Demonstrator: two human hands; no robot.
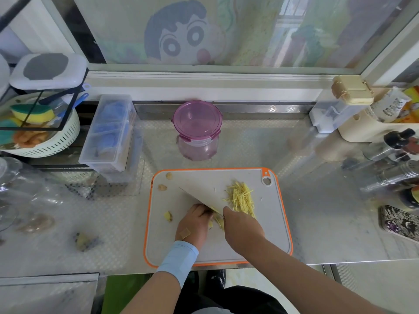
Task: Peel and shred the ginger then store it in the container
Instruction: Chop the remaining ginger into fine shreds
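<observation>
tabletop (113,223), near left: blurred peel scraps (87,241), hard to make out. cutting board (272,223): small ginger offcuts (168,216) on its left part. left hand (195,223) curled down on ginger slices (218,223), fingertips hidden behind knife (201,197) blade. container (197,123), lid on, beyond board's far edge. right hand (242,230) clenched round knife handle; handle itself hidden. shredded ginger (241,199) piled right of blade, near end covered by right hand.

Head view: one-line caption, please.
Right hand slices ginger with a knife on the cutting board, left hand steadying it; lidded purple container behind.
</observation>
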